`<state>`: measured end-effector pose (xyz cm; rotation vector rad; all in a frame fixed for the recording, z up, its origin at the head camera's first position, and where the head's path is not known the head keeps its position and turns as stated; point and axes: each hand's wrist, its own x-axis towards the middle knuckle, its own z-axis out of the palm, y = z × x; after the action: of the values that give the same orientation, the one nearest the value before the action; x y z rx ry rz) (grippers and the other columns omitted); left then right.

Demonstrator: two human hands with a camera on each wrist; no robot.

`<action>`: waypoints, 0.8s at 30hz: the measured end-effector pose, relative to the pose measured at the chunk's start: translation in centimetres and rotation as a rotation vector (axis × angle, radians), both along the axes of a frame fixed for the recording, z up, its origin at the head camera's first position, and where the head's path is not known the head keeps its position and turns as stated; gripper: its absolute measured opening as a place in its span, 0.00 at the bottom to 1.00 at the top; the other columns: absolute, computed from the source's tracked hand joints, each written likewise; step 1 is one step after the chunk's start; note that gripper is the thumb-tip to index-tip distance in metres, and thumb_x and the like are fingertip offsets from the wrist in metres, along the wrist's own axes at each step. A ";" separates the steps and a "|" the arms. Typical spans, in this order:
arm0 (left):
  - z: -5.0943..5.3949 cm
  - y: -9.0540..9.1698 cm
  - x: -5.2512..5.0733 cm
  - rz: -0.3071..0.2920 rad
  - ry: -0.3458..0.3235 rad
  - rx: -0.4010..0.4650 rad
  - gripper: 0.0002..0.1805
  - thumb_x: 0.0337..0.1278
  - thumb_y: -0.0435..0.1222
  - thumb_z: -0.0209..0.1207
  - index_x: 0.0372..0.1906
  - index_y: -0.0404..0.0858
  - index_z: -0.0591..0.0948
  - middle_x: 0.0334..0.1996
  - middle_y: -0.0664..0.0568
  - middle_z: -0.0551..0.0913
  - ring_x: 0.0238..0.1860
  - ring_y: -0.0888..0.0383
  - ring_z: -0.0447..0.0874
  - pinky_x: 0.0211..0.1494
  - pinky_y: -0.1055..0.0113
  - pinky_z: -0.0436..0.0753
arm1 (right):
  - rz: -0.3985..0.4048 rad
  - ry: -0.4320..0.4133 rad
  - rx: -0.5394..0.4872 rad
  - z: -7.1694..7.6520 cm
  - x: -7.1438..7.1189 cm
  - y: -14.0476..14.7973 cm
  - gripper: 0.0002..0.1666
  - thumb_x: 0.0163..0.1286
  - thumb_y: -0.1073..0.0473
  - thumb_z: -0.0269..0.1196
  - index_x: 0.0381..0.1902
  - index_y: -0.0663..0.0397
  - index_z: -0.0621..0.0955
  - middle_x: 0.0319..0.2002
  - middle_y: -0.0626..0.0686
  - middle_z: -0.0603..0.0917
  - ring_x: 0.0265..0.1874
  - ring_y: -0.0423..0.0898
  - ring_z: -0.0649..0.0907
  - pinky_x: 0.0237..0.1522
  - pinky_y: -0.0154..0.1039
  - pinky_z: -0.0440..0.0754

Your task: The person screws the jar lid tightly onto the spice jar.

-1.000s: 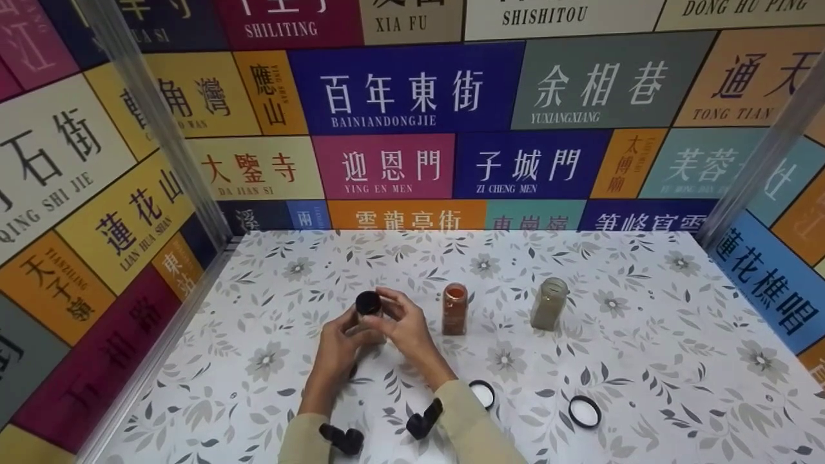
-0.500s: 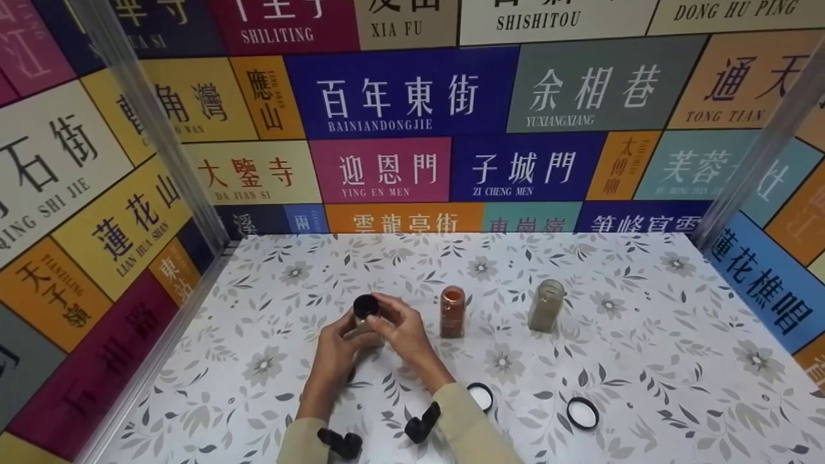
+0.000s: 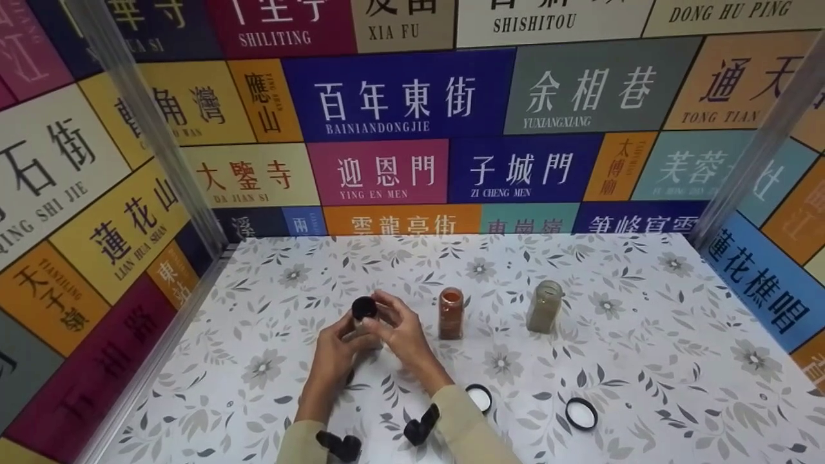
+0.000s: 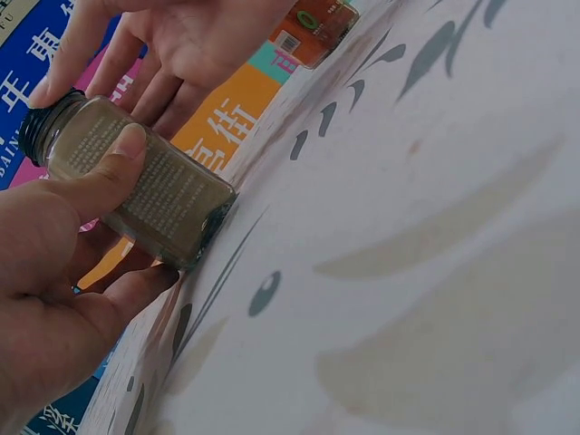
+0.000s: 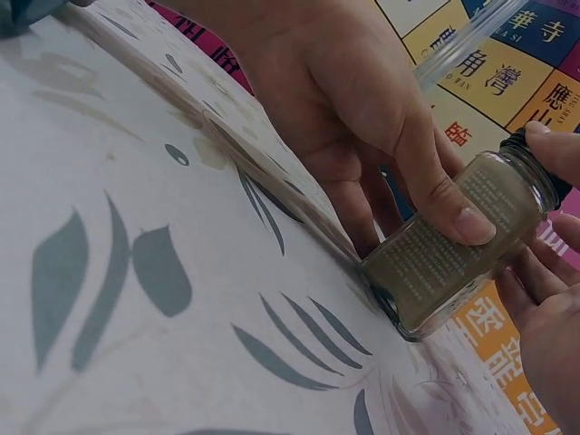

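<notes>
A square glass jar (image 4: 136, 177) of grey-brown powder stands on the table, its black lid (image 3: 364, 307) on top. My left hand (image 3: 334, 351) grips the jar body, thumb across the printed side, as the left wrist view shows. Around the lid, at the jar's top, are the thumb and fingers of my right hand (image 3: 403, 332), pinching it. In the right wrist view the jar (image 5: 453, 245) sits between both hands, its base at the table surface.
An uncapped jar of orange-red powder (image 3: 450, 316) stands right of my hands, and an uncapped jar of greyish powder (image 3: 544, 309) farther right. Two black lids with white insides lie nearer the front, one (image 3: 479, 399) beside my right sleeve, the other (image 3: 581, 414) farther right.
The head view has shifted slightly. Both hands stay at the same jar, with the right fingers and thumb moving a little about the lid.
</notes>
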<state>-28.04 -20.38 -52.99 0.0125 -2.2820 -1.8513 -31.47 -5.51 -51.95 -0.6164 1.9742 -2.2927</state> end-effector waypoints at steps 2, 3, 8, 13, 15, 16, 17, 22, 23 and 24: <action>-0.1 0.0 0.0 0.003 -0.015 -0.001 0.39 0.49 0.37 0.74 0.69 0.44 0.74 0.65 0.49 0.79 0.64 0.50 0.80 0.71 0.53 0.75 | 0.006 0.014 -0.001 0.0 0.1 0.1 0.34 0.68 0.65 0.65 0.70 0.67 0.69 0.69 0.67 0.72 0.68 0.59 0.76 0.70 0.47 0.74; -0.1 0.0 0.0 0.008 -0.023 -0.008 0.39 0.48 0.39 0.74 0.69 0.46 0.74 0.65 0.50 0.79 0.65 0.50 0.80 0.72 0.53 0.74 | 0.011 0.022 -0.005 0.0 0.1 0.2 0.34 0.69 0.65 0.65 0.70 0.68 0.69 0.69 0.67 0.72 0.68 0.60 0.75 0.71 0.49 0.73; -0.2 -0.1 0.2 0.032 -0.050 -0.026 0.41 0.45 0.42 0.75 0.69 0.47 0.74 0.66 0.52 0.79 0.66 0.51 0.78 0.74 0.53 0.71 | 0.021 0.037 0.019 0.0 0.1 0.1 0.31 0.70 0.64 0.64 0.69 0.64 0.72 0.70 0.64 0.73 0.68 0.58 0.76 0.71 0.50 0.72; -0.1 0.0 0.1 0.037 -0.055 -0.034 0.42 0.44 0.44 0.76 0.69 0.49 0.74 0.66 0.54 0.79 0.66 0.52 0.78 0.74 0.53 0.71 | -0.006 0.012 0.033 0.0 0.0 0.1 0.29 0.68 0.62 0.67 0.66 0.59 0.76 0.66 0.62 0.78 0.65 0.56 0.78 0.68 0.45 0.76; -0.1 0.0 0.0 0.033 -0.058 -0.022 0.41 0.44 0.43 0.76 0.69 0.50 0.74 0.66 0.54 0.79 0.66 0.53 0.78 0.74 0.54 0.71 | -0.013 0.002 0.022 0.0 -0.1 0.1 0.29 0.67 0.62 0.67 0.65 0.59 0.77 0.63 0.62 0.80 0.64 0.56 0.80 0.65 0.41 0.78; 0.0 0.0 0.0 0.028 -0.055 -0.019 0.41 0.44 0.43 0.76 0.69 0.50 0.75 0.66 0.54 0.78 0.66 0.53 0.78 0.74 0.53 0.71 | -0.017 -0.004 0.016 0.1 -0.1 0.1 0.29 0.66 0.63 0.68 0.65 0.60 0.77 0.62 0.63 0.81 0.63 0.56 0.80 0.63 0.39 0.79; 0.0 0.1 -0.1 0.020 -0.052 -0.017 0.41 0.45 0.43 0.76 0.69 0.49 0.74 0.66 0.54 0.78 0.66 0.53 0.78 0.74 0.53 0.71 | -0.020 -0.013 0.011 0.1 -0.2 0.1 0.29 0.65 0.63 0.68 0.64 0.60 0.77 0.61 0.63 0.81 0.63 0.56 0.81 0.62 0.37 0.80; -0.1 0.1 -0.2 0.012 -0.051 -0.018 0.41 0.45 0.42 0.76 0.69 0.48 0.75 0.65 0.54 0.79 0.66 0.52 0.78 0.74 0.53 0.71 | -0.020 -0.053 -0.001 0.2 -0.3 0.2 0.32 0.64 0.62 0.70 0.65 0.62 0.76 0.61 0.64 0.81 0.63 0.57 0.80 0.57 0.31 0.82; -0.1 0.0 -0.2 0.017 -0.051 -0.017 0.40 0.44 0.41 0.76 0.68 0.48 0.75 0.65 0.53 0.80 0.66 0.52 0.79 0.74 0.53 0.71 | -0.010 -0.059 -0.002 0.3 -0.3 0.2 0.33 0.64 0.62 0.70 0.66 0.62 0.75 0.62 0.64 0.81 0.64 0.57 0.80 0.57 0.30 0.81; 0.0 -0.1 -0.1 0.024 -0.050 -0.018 0.40 0.44 0.42 0.76 0.68 0.48 0.75 0.65 0.53 0.80 0.65 0.52 0.79 0.73 0.53 0.71 | 0.001 -0.060 -0.002 0.3 -0.3 0.1 0.33 0.65 0.61 0.70 0.67 0.62 0.74 0.63 0.64 0.80 0.64 0.57 0.79 0.57 0.30 0.81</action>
<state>-28.18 -20.45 -53.00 0.0842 -2.3210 -1.8381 -31.74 -5.37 -51.65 -0.5413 1.9449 -2.2846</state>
